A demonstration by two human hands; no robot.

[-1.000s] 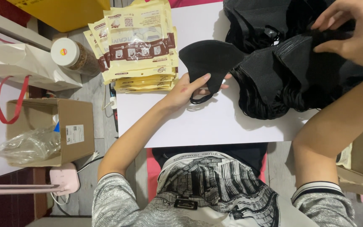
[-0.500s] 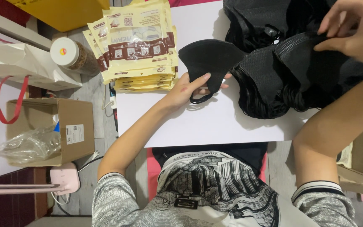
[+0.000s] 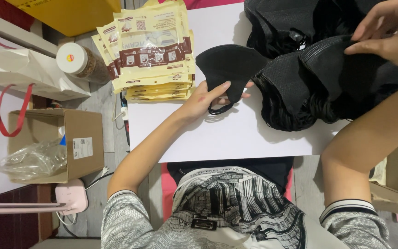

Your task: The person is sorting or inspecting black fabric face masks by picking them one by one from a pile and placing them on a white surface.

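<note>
White table (image 3: 236, 138) fills the middle of the frame, and we sit at its lower edge. Our left hand (image 3: 206, 99) pinches one black mask (image 3: 229, 69), lying just above it, long side running left to right. Our right hand (image 3: 388, 34), upper right, pinches, we think, a mask on the black mask pile (image 3: 328, 78). Yellow packets (image 3: 153, 50) sit upper left

A white tabletop (image 3: 217, 138) stands over grey floor (image 3: 102, 99), evenly lit.
</note>
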